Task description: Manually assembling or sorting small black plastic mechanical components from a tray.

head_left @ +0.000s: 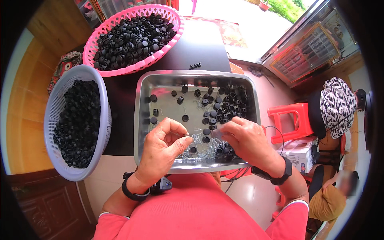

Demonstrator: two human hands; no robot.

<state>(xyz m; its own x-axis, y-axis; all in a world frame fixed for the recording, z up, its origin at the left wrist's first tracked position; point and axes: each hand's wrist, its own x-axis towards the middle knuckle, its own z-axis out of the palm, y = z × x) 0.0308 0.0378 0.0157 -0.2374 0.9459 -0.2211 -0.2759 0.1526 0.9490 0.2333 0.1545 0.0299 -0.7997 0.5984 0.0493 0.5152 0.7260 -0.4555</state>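
Note:
A metal tray (138, 120) holds black round plastic caps (185, 118) and loose silver screws (202, 150). The caps crowd its right half, while screws lie thickest along the near side. Over the left middle of the tray, my left hand (166, 142) is closed in a pinch of thumb and forefinger. Something tiny shows at those fingertips, too small to name. My right hand (250, 142) hangs over the right side beside the piled caps. Its fingers are drawn together and slightly blurred, hiding whatever may be between them.
On the dark table (120, 140) stand a pink basket (90, 52) and a pale purple basket (105, 120), both full of black parts. Several small black pieces (195, 65) lie beyond the tray. Red stool (294, 120) and another person (330, 200) are at right.

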